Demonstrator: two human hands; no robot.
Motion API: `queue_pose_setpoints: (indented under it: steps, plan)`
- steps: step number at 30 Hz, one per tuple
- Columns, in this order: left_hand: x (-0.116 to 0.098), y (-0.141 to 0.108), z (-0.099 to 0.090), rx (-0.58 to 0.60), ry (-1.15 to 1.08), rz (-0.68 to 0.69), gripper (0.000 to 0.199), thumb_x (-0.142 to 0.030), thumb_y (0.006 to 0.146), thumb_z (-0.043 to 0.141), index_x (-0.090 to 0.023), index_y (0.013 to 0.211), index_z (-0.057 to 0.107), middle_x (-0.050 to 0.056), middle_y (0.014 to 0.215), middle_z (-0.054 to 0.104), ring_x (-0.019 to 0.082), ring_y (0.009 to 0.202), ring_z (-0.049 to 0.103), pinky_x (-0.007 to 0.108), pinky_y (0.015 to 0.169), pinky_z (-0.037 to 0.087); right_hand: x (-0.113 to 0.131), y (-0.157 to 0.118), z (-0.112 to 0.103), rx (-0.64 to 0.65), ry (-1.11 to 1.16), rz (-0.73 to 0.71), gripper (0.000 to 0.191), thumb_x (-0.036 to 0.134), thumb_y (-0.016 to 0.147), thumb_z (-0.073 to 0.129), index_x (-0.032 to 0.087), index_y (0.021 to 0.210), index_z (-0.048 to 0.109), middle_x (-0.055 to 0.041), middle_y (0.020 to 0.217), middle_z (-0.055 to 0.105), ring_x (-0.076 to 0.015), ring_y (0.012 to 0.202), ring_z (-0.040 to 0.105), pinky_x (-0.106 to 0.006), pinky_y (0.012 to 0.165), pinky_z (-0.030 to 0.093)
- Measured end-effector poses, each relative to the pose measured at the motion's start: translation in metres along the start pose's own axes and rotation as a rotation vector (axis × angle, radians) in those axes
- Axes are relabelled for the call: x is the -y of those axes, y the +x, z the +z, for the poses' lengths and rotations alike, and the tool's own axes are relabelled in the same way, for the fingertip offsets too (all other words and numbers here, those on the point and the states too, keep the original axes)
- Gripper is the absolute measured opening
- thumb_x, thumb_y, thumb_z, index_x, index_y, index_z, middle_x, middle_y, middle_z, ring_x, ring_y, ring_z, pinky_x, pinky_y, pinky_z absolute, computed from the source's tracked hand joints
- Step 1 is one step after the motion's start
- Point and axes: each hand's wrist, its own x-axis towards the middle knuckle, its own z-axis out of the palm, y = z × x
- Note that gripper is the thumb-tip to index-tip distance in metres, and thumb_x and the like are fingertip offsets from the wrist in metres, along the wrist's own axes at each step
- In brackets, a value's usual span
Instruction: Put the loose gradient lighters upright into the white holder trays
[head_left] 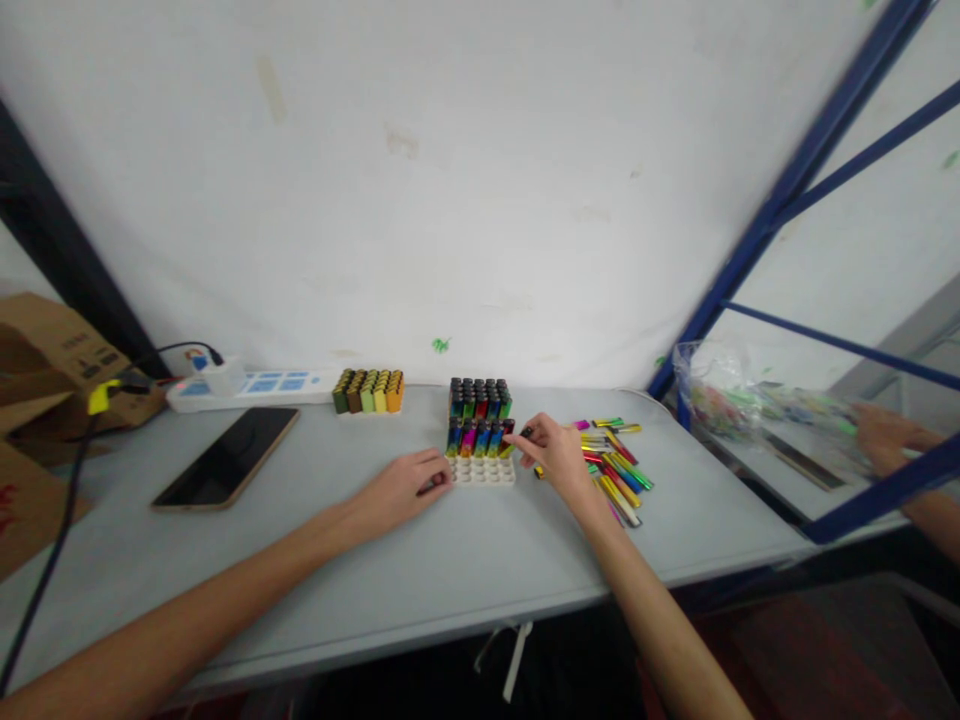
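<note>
A white tray with round holes stands on the table, its front rows bare. Lighters with black tops and shiny coloured bodies fill its middle row, and more dark-topped lighters stand in rows behind. My left hand rests on the table with curled fingers gripping the tray's left edge. Over the tray's right side, my right hand pinches a lighter with a black top and a yellowish lower end, tilted beside the row. Loose shiny lighters lie scattered right of that hand.
At the back left stands a block of green-to-orange lighters. A phone, a power strip and a cardboard box are further left. Blue metal framing borders the right; beyond it are a plastic bag and another person's hand.
</note>
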Motion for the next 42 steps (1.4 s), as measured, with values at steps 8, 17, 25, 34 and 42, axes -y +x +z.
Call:
queue_pose_setpoints:
  steps: [8,17,25,34,42]
  plan:
    - [0.0,0.001,0.001,-0.009,0.013,0.01,0.017,-0.025,0.097,0.049,-0.018,0.089,0.062,0.004,0.089,0.06,0.017,0.077,0.058,0.026,0.073,0.047,-0.004,0.0,0.008,-0.026,-0.139,0.086,0.051,0.072,0.088,0.056,0.023,0.078,0.051,-0.0011,0.049,0.068,-0.0171,0.041,0.064,-0.024,0.044,0.043]
    - [0.003,0.001,0.003,-0.023,0.002,0.003,0.018,-0.028,0.098,0.051,-0.019,0.09,0.064,0.003,0.087,0.062,0.017,0.078,0.059,0.026,0.075,0.046,0.001,-0.002,0.014,0.135,-0.336,0.046,0.042,0.061,0.096,0.053,0.022,0.085,0.064,-0.0004,0.051,0.066,-0.0181,0.048,0.065,-0.024,0.051,0.045]
    - [0.0,0.0,0.003,-0.025,-0.011,-0.016,0.021,-0.03,0.098,0.05,-0.018,0.089,0.065,0.003,0.086,0.063,0.017,0.075,0.059,0.027,0.074,0.047,-0.008,0.004,-0.021,0.303,-0.362,-0.07,0.024,0.037,0.099,0.06,0.019,0.091,0.073,-0.003,0.066,0.072,-0.0185,0.064,0.069,-0.028,0.07,0.05]
    - [-0.002,0.004,0.006,-0.066,-0.029,-0.078,0.022,-0.031,0.098,0.05,-0.018,0.088,0.065,0.004,0.087,0.063,0.018,0.08,0.061,0.028,0.078,0.048,-0.029,-0.001,-0.063,0.515,-0.238,-0.138,0.019,0.02,0.078,0.079,0.023,0.097,0.078,-0.0071,0.106,0.073,-0.0248,0.104,0.067,-0.038,0.098,0.05]
    - [0.003,0.004,0.008,-0.058,0.02,-0.02,0.022,-0.029,0.101,0.047,-0.019,0.091,0.064,0.005,0.091,0.063,0.019,0.084,0.062,0.029,0.079,0.05,-0.022,0.002,-0.047,0.365,-0.2,-0.065,0.014,0.027,0.091,0.067,0.021,0.104,0.066,-0.0026,0.089,0.074,-0.0192,0.08,0.068,-0.031,0.077,0.053]
